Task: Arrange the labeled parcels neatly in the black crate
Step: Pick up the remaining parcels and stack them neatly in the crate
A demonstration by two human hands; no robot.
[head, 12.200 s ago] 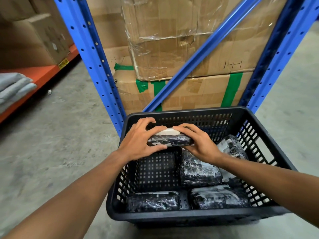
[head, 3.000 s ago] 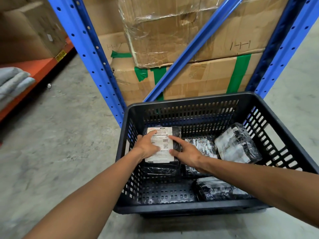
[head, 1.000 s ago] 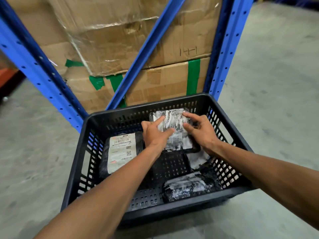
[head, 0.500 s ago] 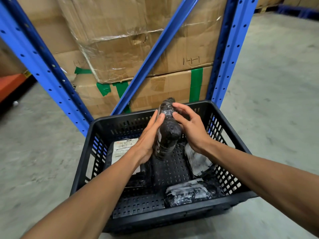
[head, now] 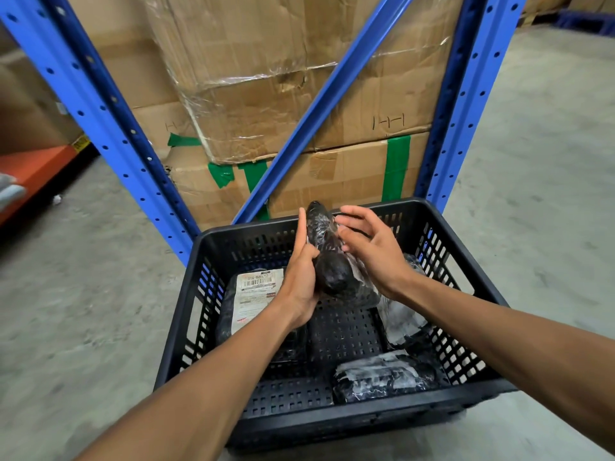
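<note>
Since a moment ago, the parcel [head: 327, 261] has been turned further on edge above the crate [head: 336, 424]; left hand [head: 301, 281] grips it, right hand [head: 372, 257] lies open beside. Step: reorienting; next, label-up placement is judged needed.

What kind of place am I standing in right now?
Most likely a warehouse or stockroom: blue steel racking holds taped, shrink-wrapped cardboard cartons, the floor is bare concrete, and a black crate holds wrapped parcels.

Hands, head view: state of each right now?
Left hand: closed on the raised parcel.
Right hand: open, fingers spread against the same parcel.
</note>
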